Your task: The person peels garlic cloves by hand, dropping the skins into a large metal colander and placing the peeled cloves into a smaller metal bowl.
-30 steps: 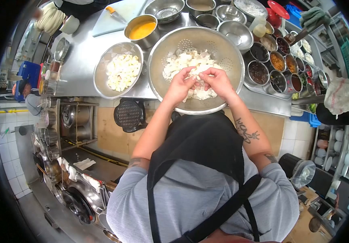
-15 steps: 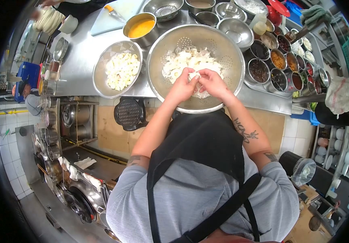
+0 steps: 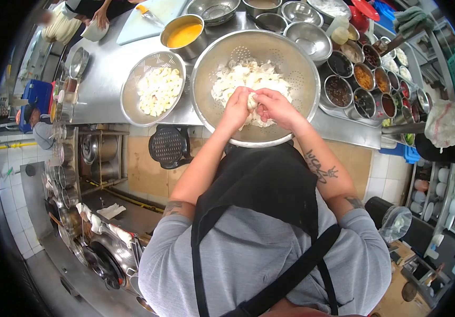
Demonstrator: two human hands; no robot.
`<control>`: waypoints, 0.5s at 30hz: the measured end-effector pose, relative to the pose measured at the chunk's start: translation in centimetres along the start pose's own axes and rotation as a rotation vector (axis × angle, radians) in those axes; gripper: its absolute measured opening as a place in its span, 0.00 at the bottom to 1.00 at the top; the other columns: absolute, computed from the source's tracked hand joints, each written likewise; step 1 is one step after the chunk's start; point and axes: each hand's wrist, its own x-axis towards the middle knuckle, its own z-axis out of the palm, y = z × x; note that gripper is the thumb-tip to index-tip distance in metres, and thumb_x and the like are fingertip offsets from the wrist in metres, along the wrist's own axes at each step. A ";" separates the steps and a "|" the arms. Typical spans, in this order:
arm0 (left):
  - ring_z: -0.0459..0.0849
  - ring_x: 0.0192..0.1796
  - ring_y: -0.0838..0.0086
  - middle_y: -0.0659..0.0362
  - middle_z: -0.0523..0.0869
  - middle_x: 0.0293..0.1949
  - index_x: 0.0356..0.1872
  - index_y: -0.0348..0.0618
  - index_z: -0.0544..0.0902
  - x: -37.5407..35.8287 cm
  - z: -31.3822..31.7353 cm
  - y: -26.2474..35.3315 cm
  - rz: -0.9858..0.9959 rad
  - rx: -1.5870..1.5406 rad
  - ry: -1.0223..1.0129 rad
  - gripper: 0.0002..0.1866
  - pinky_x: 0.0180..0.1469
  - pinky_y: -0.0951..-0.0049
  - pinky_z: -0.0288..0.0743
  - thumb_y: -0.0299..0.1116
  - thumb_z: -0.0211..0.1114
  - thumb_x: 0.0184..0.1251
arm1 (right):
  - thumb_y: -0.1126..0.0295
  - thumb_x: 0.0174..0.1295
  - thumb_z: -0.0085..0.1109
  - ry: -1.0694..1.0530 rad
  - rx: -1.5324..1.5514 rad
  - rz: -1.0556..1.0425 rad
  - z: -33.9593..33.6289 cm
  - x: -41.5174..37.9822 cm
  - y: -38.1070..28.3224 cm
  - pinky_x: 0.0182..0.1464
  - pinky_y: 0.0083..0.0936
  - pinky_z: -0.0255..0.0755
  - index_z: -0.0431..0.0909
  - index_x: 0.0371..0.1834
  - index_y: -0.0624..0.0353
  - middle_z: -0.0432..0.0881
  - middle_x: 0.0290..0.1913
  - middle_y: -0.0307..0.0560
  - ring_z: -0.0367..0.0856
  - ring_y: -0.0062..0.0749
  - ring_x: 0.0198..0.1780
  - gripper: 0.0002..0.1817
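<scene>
Both my hands meet above the near half of a large perforated metal bowl (image 3: 304,98). Between my fingertips is a small whitish garlic piece (image 3: 252,100). My left hand (image 3: 236,108) has its thumb and fingers closed on one side of it. From the other side, my right hand (image 3: 275,108) pinches it with curled fingers. Beneath them lies a heap of white papery skins and cloves (image 3: 254,74). To the left, a smaller colander (image 3: 128,98) holds pale peeled cloves (image 3: 158,92).
Behind the colander stand a pot of orange liquid (image 3: 188,47) and a cutting board (image 3: 132,31) with an orange-handled knife (image 3: 148,15). Metal bowls and ingredient containers (image 3: 338,91) crowd the right. Another person's hand (image 3: 100,18) touches a white container (image 3: 95,31) at upper left.
My fingers have shifted around the small piece, which now shows more clearly between them. At upper left, the other person's hand has come onto the white container.
</scene>
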 end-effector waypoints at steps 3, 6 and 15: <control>0.74 0.37 0.81 0.62 0.78 0.36 0.52 0.49 0.76 0.5 0.1 -0.8 0.086 -0.029 0.076 0.20 0.36 0.78 0.72 0.52 0.42 0.83 | 0.62 0.73 0.57 -0.050 0.022 -0.003 0.4 -0.3 0.3 0.23 0.18 0.71 0.71 0.59 0.68 0.77 0.31 0.39 0.74 0.17 0.24 0.21; 0.73 0.36 0.80 0.62 0.77 0.34 0.51 0.48 0.74 -0.1 0.1 -0.2 0.060 -0.002 0.045 0.20 0.39 0.76 0.73 0.51 0.41 0.83 | 0.63 0.73 0.57 -0.064 -0.067 -0.049 0.6 -0.6 0.7 0.22 0.18 0.70 0.68 0.62 0.68 0.77 0.31 0.40 0.74 0.18 0.24 0.23; 0.82 0.46 0.65 0.47 0.83 0.42 0.56 0.43 0.68 0.6 -0.3 -1.1 0.154 0.104 -0.064 0.21 0.50 0.64 0.74 0.50 0.40 0.83 | 0.65 0.73 0.49 -0.015 0.123 0.007 0.8 -0.6 0.5 0.20 0.20 0.68 0.69 0.57 0.64 0.75 0.30 0.40 0.69 0.18 0.21 0.16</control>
